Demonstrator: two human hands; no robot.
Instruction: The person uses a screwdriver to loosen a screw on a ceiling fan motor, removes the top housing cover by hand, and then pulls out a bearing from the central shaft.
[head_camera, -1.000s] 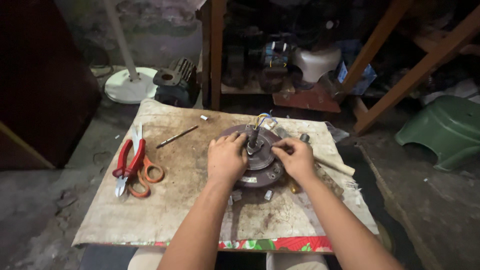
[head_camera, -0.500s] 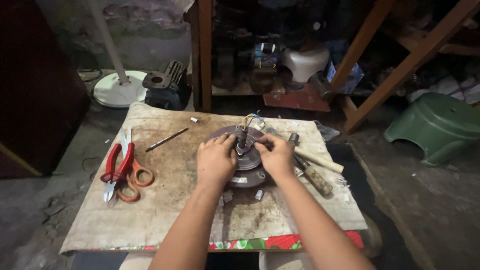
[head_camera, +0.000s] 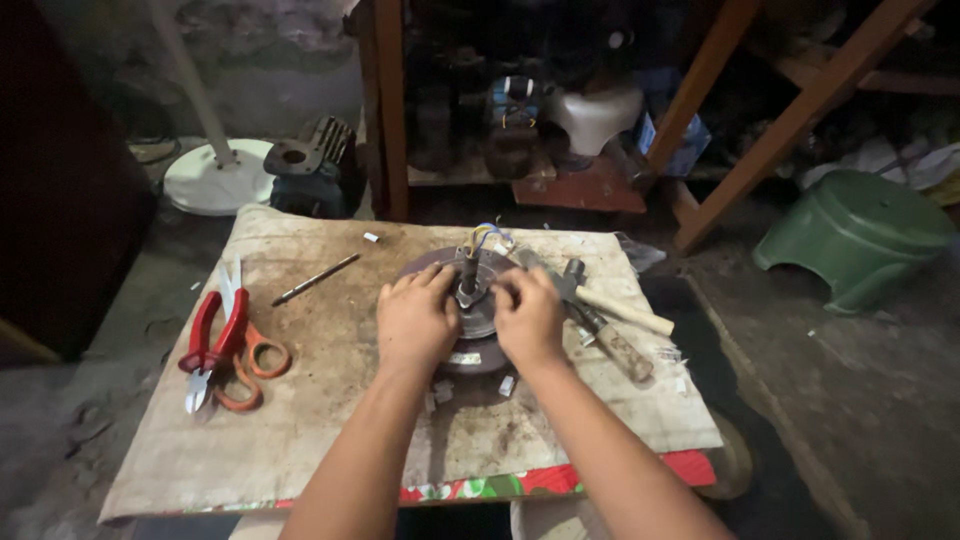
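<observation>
Both the left hand (head_camera: 416, 320) and right hand (head_camera: 527, 316) lay curled, gripping the round fan motor (head_camera: 470, 305), with red pliers (head_camera: 212, 340) at nine o'clock.

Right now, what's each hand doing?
Left hand: fingers curled, resting on the round motor, left of its shaft.
Right hand: fingers curled, resting on the motor, right of the shaft.

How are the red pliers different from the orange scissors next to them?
The red pliers have thick red grips and short metal jaws pointing toward the camera; the orange scissors have round loop handles and thin pale blades pointing away. The pliers lie partly on top of the scissors. Both rest on the dirty board, left of the left hand.
</observation>
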